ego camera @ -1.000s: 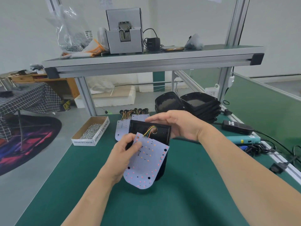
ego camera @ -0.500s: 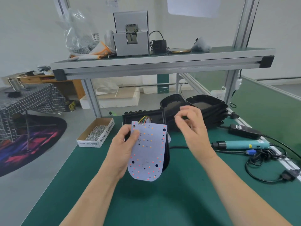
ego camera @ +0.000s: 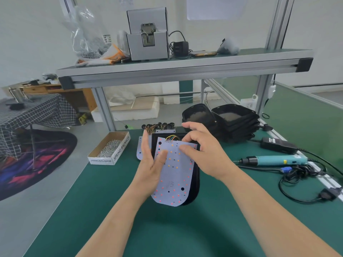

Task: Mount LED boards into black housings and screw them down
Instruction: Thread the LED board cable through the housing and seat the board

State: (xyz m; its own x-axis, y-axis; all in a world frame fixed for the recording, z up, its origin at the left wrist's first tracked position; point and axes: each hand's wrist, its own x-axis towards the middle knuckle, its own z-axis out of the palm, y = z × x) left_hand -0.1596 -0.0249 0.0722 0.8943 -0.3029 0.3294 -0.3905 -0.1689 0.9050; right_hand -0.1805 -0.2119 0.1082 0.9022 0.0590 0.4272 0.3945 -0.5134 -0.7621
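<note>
Your work is on the green bench mat (ego camera: 111, 219), straight ahead and between your hands: the black housing (ego camera: 196, 175) has the LED board (ego camera: 176, 175) laid askew over its opening, apparently not yet seated, with black showing along the board's right edge. The housing looks like a rigid moulded shell, probably light enough to skid under a push, so brace it by a side wall while you press. The board is the delicate part. It is thin, so it is likely light, stiff yet able to flex, and smooth on its face; take it by bare edges and unpopulated patches, never across the diodes. Your left hand (ego camera: 151, 164) has straight fingers along the housing's left side and its thumb flat on the board's face. Your right hand (ego camera: 206, 154) has curled fingers, thumb on the upper right of the face and forefinger hooked at the top edge, pinching the board there. Keep off the coloured wires (ego camera: 171, 138) soldered at that edge; they arch back into the housing, and a tug could strain the joints. The board is pale, square at the top and rounded at the near end, marked 12V, with a few dark screw holes (ego camera: 182, 189) and rows of tiny red and amber LEDs (ego camera: 169, 165).
</note>
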